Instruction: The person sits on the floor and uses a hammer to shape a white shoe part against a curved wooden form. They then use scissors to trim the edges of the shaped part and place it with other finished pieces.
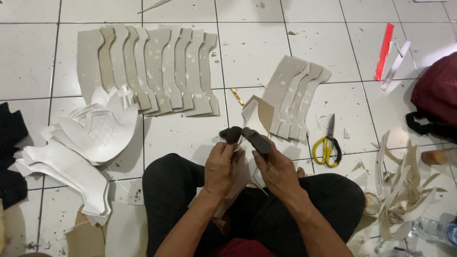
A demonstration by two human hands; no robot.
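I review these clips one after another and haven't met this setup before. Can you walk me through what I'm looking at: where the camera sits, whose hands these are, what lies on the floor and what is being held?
There is one view, from a camera worn on a person's head, looking down at their lap as they sit on a white tiled floor. No machine is involved, only two bare hands. The left hand and the right hand together hold a dark handled cutting tool against a pale flat cut-out piece.

On the floor ahead lies a fanned row of beige curved cardboard cut-outs, with a smaller fan of them to the right. At left sits a heap of white cut sheets. Yellow-handled scissors lie at right, beside a pile of curled offcuts. Further back are a red flat strip and a dark red bag.
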